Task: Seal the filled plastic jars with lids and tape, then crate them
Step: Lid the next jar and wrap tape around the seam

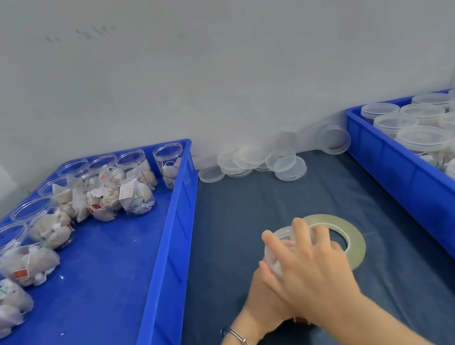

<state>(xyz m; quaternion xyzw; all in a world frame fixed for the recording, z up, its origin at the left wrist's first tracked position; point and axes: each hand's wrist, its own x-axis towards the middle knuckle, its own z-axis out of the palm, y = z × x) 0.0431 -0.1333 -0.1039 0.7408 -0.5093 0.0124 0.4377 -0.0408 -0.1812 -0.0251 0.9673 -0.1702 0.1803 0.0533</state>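
A: Here, in the head view, what do the two hands have between them?

B: A clear plastic jar [276, 250], low over the dark table cover [255, 198] at near centre. The right hand [309, 261] lies over its top, fingers curled round the lid; the left hand [265, 299], a thin bracelet [244, 341] on its wrist, grips the jar from below, mostly hidden.

A: And round them?

B: A roll of clear tape [350, 237] lies flat just right of the jar, partly behind the fingers. Loose lids [257, 158] sit in a pile at the far edge. The left blue crate [174, 221] holds open filled jars [120, 191] along its far and left sides; the right blue crate [402, 172] holds lidded jars [426, 137].
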